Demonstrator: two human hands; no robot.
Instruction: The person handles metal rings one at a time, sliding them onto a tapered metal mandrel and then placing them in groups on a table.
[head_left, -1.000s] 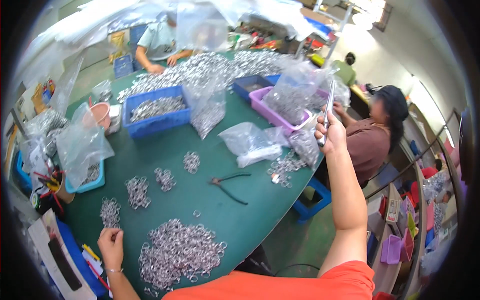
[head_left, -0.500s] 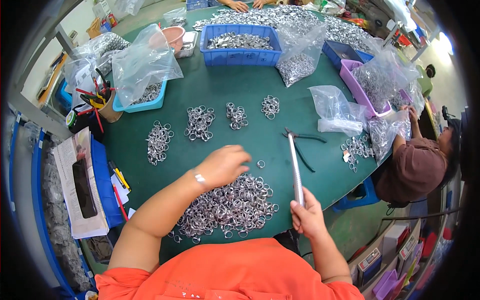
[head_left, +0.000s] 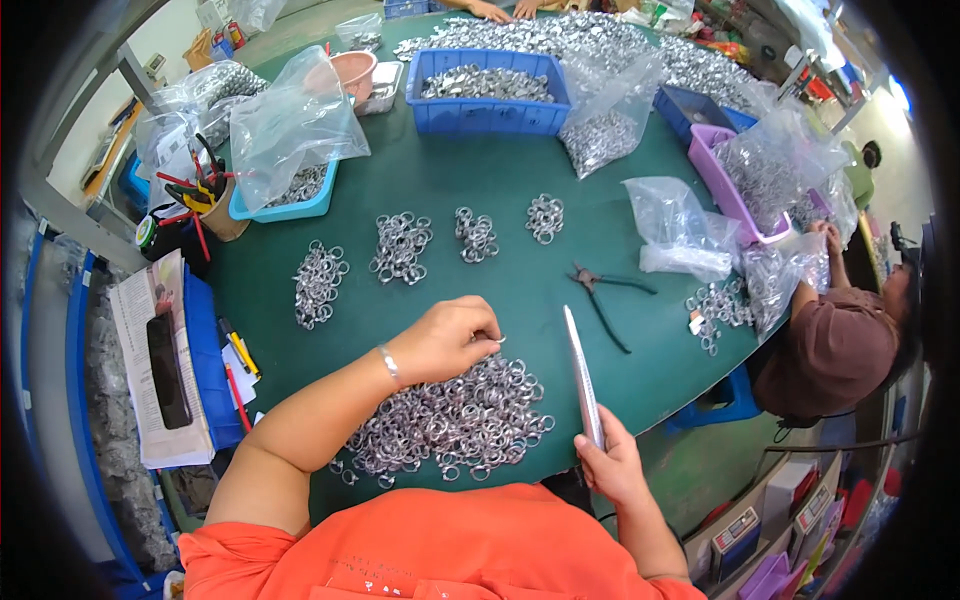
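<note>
My left hand [head_left: 455,338] is closed in a pinch above the far side of a large heap of metal rings [head_left: 455,420]. A small part of a ring [head_left: 502,340] shows at its fingertips. My right hand [head_left: 612,460] grips the thick end of a tapered metal ring mandrel [head_left: 583,380]; its thin end points away from me. Beyond the heap, four smaller piles would be several separate groups, among them a left pile [head_left: 320,285] and a right pile [head_left: 545,218]. Green-handled pliers [head_left: 605,290] lie open on the table, just beyond the mandrel.
A blue bin [head_left: 487,118] of metal pieces stands at the back, beside a filled plastic bag [head_left: 600,140]. A turquoise tray [head_left: 290,212] is at left, a purple basket [head_left: 712,170] at right. Another person [head_left: 830,340] handles a bag at the right edge.
The lone ring beside my left hand has left the tabletop, and my left fingers have closed in a pinch. The mandrel in my right hand has come down nearer to me.
</note>
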